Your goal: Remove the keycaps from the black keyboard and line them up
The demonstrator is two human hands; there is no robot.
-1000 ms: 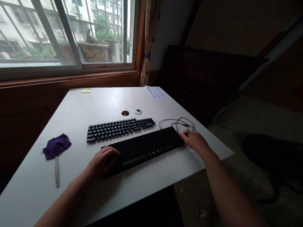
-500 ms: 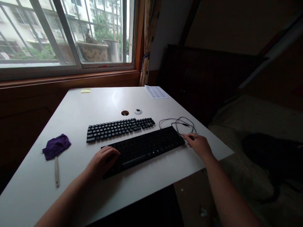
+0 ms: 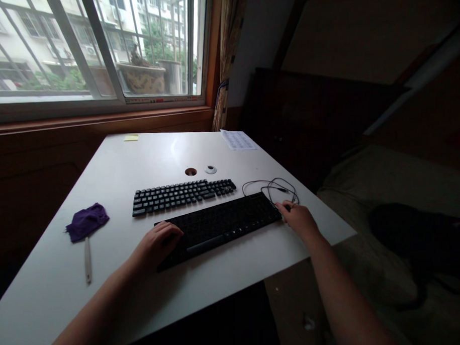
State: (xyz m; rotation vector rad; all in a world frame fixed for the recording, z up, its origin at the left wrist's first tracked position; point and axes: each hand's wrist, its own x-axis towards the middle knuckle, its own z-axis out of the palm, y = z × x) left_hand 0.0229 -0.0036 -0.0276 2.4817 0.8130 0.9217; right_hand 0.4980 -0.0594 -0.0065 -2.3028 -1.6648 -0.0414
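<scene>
A black keyboard base (image 3: 224, 218) lies slanted across the white table, its surface dark with no separate keys showing. My left hand (image 3: 160, 240) is closed over its left end, fingers curled on top. At the opposite end, my right hand (image 3: 295, 218) pinches the right edge, thumb and forefinger close together; the other fingers are partly hidden. Behind the base, black keycaps (image 3: 178, 197) stand in keyboard-like rows. A thin black cable (image 3: 279, 181) loops on the table just beyond my right hand.
On the left, a purple cloth (image 3: 87, 221) covers the end of a pale handle (image 3: 87, 260). A round hole (image 3: 191, 172) and a white ring-shaped cover (image 3: 211, 169) are farther back. Printed paper (image 3: 239, 140) and a yellow note (image 3: 131, 137) lie along the table's (image 3: 157, 155) far edge.
The view shifts very slightly. Both hands stay at the keyboard base's ends; the fingers of my right hand move a little at the right edge.
</scene>
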